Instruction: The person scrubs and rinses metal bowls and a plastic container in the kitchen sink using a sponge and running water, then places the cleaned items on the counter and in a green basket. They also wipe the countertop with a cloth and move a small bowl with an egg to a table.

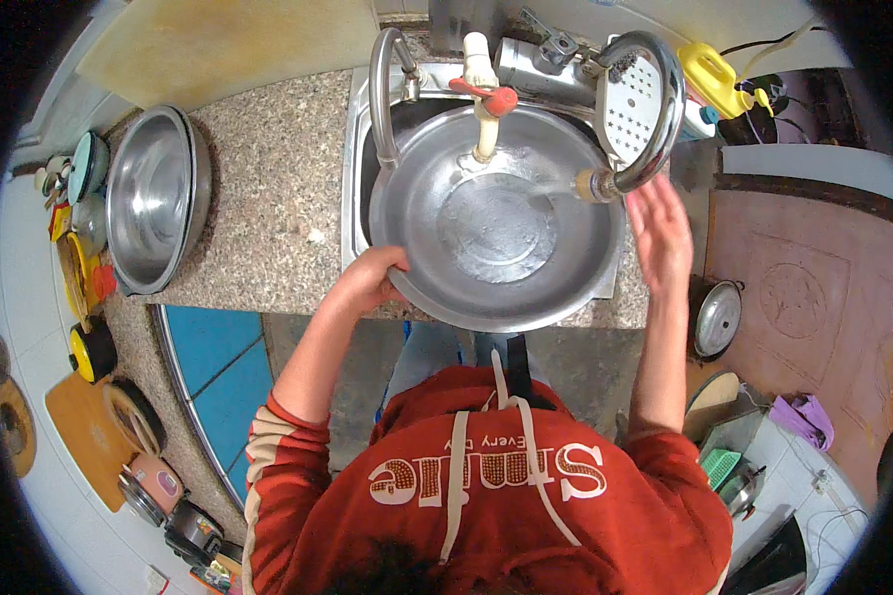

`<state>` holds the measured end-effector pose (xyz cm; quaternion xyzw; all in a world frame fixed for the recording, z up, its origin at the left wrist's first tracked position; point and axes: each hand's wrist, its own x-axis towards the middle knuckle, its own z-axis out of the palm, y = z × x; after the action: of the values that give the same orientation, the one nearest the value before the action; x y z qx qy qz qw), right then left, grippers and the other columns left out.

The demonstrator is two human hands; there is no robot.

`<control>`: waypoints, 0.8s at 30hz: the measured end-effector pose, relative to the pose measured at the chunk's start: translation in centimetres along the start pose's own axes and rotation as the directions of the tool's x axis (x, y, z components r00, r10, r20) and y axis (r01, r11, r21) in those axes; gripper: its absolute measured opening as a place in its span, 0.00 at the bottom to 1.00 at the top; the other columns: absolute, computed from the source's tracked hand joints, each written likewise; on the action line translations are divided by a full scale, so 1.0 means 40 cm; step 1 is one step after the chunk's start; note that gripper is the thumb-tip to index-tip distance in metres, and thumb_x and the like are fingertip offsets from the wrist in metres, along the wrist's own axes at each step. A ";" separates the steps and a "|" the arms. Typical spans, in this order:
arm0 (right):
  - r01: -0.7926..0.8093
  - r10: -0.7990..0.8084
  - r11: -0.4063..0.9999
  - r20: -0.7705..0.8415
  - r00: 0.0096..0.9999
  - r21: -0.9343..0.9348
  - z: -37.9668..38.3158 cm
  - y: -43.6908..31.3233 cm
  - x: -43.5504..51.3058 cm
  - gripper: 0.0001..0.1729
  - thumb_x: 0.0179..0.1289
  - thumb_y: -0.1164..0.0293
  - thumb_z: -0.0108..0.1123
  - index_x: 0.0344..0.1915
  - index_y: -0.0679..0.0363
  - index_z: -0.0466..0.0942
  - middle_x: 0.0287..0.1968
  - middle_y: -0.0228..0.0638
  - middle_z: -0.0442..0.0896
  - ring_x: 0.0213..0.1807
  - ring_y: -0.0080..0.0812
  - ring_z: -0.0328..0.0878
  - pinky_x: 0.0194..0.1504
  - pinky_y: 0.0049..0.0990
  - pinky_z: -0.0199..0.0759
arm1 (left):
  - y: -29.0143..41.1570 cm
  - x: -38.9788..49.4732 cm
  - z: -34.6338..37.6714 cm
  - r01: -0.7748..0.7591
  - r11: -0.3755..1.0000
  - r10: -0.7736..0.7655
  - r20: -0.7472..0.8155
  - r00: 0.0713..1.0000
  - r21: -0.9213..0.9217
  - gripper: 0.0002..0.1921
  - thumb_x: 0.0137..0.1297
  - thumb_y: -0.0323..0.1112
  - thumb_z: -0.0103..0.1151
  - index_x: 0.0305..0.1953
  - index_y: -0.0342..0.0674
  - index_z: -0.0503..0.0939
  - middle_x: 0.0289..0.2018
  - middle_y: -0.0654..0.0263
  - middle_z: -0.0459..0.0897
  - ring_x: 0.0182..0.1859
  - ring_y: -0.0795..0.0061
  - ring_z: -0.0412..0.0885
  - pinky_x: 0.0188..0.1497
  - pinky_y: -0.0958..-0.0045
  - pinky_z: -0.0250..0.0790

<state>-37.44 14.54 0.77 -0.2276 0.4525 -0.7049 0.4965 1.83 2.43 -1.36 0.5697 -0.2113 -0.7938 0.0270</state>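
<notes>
A wide stainless steel basin (424,193) rests across the sink (353,230), overhanging its front edge. My left hand (372,279) grips the basin's near left rim, thumb over the lip and fingers below. At the right, my right hand (662,230) is raised with extended fingers, beside the basin rim and close to a curved chrome faucet (673,111). Whether its fingertips touch the faucet cannot be told. From the faucet's nozzle (595,185) a thin spray seems to enter the basin, whose bottom holds some water. A cream plastic tap (485,130) with a red handle (498,100) overhangs the back rim.
Nested metal basins (149,201) stand on the speckled stone counter (275,171) at left. Another steel spout (379,97) arches over the sink's left side. A yellow jug (714,82) stands behind the chrome faucet. A lidded pot (718,320) sits low at right.
</notes>
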 end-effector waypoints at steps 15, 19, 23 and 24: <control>-0.229 0.340 0.162 -0.164 0.926 -0.960 0.110 0.515 0.035 0.31 0.67 0.70 0.59 0.67 0.66 0.65 0.64 0.43 0.73 0.65 0.34 0.70 0.65 0.29 0.62 | 0.045 0.018 -0.078 -0.032 0.997 0.033 0.007 0.999 -0.065 0.24 0.55 0.29 0.52 0.54 0.22 0.69 0.46 0.48 0.82 0.39 0.58 0.86 0.44 0.55 0.83; -0.328 0.460 0.343 -0.147 0.876 -0.880 0.108 0.442 0.074 0.31 0.66 0.69 0.60 0.67 0.66 0.65 0.64 0.42 0.73 0.65 0.34 0.70 0.65 0.29 0.62 | 0.024 0.046 -0.103 -0.013 0.999 0.015 0.030 0.999 -0.046 0.24 0.56 0.30 0.53 0.53 0.23 0.70 0.46 0.49 0.82 0.39 0.58 0.86 0.45 0.55 0.82; -0.501 0.592 0.537 -0.120 0.797 -0.679 0.073 0.243 0.057 0.31 0.66 0.69 0.61 0.67 0.65 0.65 0.64 0.41 0.74 0.64 0.34 0.70 0.65 0.29 0.62 | 0.030 0.019 -0.053 -0.028 0.994 0.034 0.064 0.997 -0.102 0.23 0.57 0.32 0.54 0.52 0.23 0.72 0.47 0.51 0.81 0.44 0.58 0.85 0.48 0.55 0.80; -0.520 0.597 0.572 -0.113 0.794 -0.635 0.045 0.191 0.033 0.32 0.66 0.69 0.61 0.67 0.65 0.65 0.64 0.41 0.74 0.64 0.34 0.70 0.65 0.29 0.62 | 0.022 0.022 -0.054 -0.033 0.996 0.037 0.047 0.998 -0.083 0.21 0.58 0.32 0.54 0.51 0.25 0.73 0.45 0.52 0.82 0.43 0.59 0.85 0.46 0.57 0.80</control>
<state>-32.81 11.85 -5.13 -0.2666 0.6826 -0.3007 0.6104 3.32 0.71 -2.40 0.5447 -0.1892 -0.8149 0.0594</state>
